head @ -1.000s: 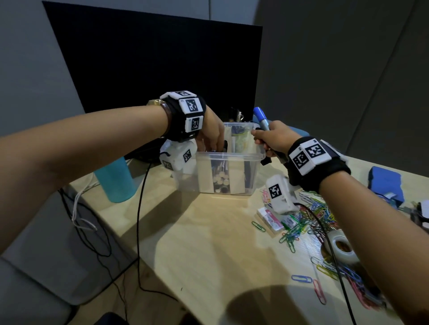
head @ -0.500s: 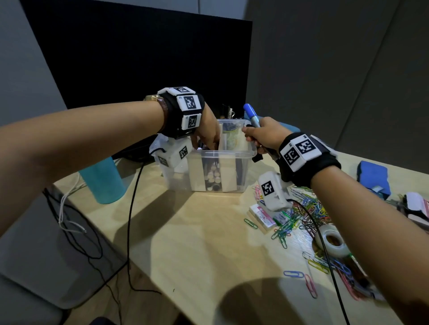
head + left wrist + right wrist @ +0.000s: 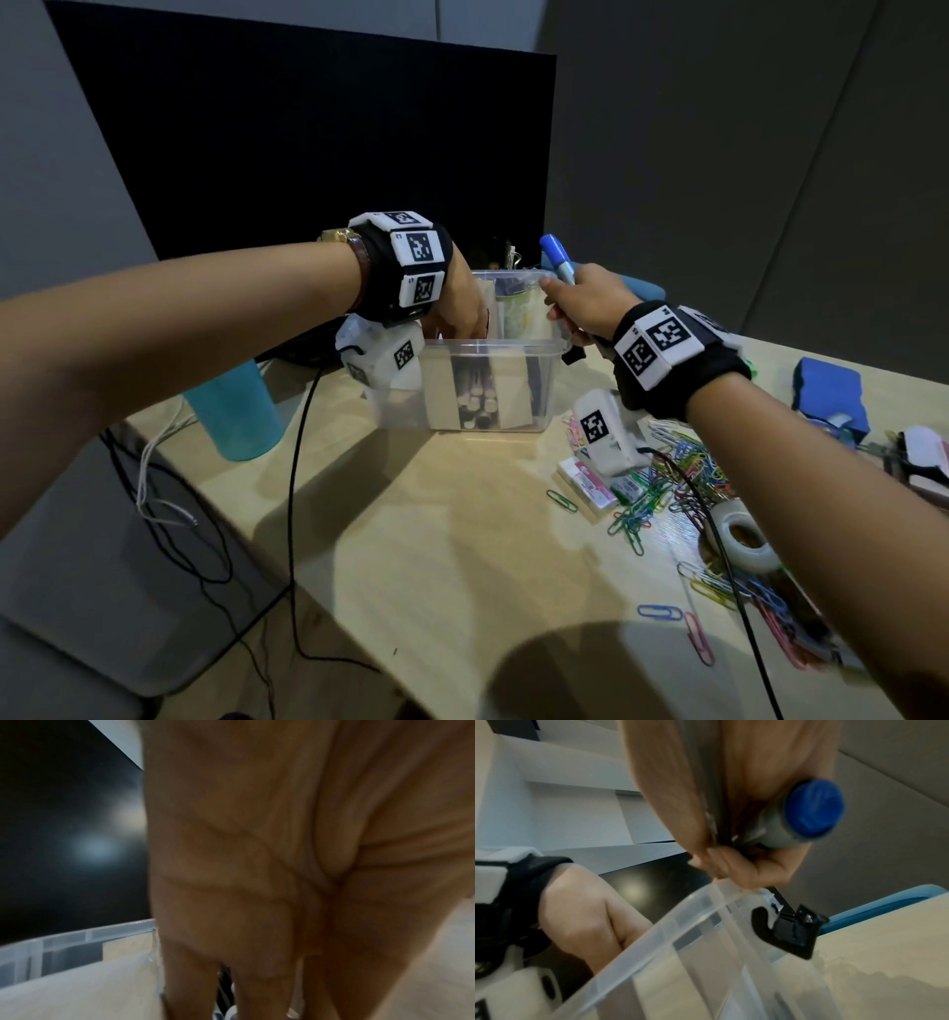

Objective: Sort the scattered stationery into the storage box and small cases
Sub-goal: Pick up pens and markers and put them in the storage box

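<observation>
A clear plastic storage box (image 3: 493,354) stands at the back of the wooden desk, with cardboard dividers and pens inside. My left hand (image 3: 457,313) reaches down into its left side; the fingers (image 3: 257,973) point downward and their tips are hidden, with something dark between them. My right hand (image 3: 583,303) hovers over the box's right rim (image 3: 706,910) and grips a blue-capped marker (image 3: 557,257), its cap (image 3: 811,809) pointing up. Loose coloured paper clips (image 3: 683,473) lie scattered on the desk to the right.
A black clip (image 3: 790,931) hangs at the box's right rim. A tape roll (image 3: 739,534), a pink-and-white small box (image 3: 585,478) and a blue case (image 3: 829,390) lie to the right. A teal cup (image 3: 233,411) stands left, a dark monitor (image 3: 308,144) behind.
Both hands stay at the box, the left one inside it and the right one holding the marker at the right rim. Only the head view has shifted a little.
</observation>
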